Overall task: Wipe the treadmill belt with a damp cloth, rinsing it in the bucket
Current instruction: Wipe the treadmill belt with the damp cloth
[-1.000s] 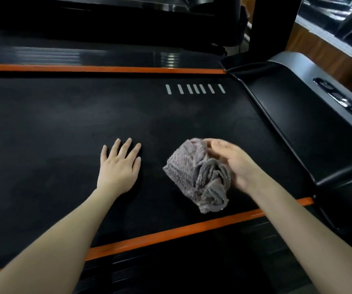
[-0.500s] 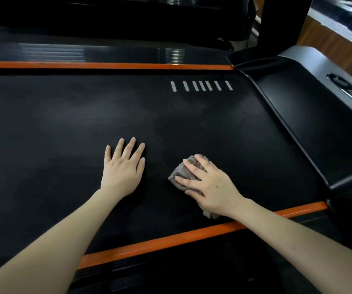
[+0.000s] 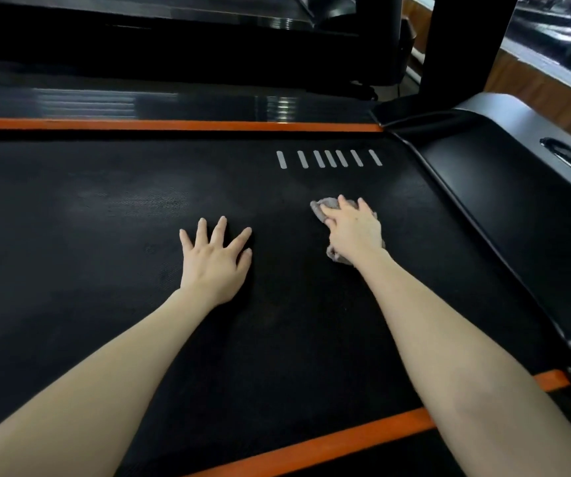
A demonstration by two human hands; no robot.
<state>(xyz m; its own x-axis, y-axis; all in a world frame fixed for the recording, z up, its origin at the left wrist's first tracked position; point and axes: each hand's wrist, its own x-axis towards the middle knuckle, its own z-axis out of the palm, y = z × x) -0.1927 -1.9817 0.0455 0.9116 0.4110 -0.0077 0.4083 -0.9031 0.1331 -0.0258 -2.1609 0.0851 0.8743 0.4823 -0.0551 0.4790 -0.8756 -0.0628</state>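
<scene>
The black treadmill belt (image 3: 105,235) fills most of the head view. My right hand (image 3: 356,232) lies flat on a crumpled grey cloth (image 3: 327,204) and presses it onto the belt, a little below a row of white stripes (image 3: 328,159). Only the cloth's edges show around the fingers and by the wrist. To the left, my left hand (image 3: 215,259) rests palm down on the belt with its fingers spread, holding nothing. No bucket is in view.
Orange side rails run along the far edge (image 3: 174,125) and the near edge (image 3: 311,449) of the belt. The black motor cover (image 3: 517,218) rises at the right, with a dark upright post (image 3: 462,46) behind it. Another machine stands beyond the far rail.
My right hand flattened onto the cloth, then slid it away from me across the belt toward the white stripes. The left hand stayed planted in place.
</scene>
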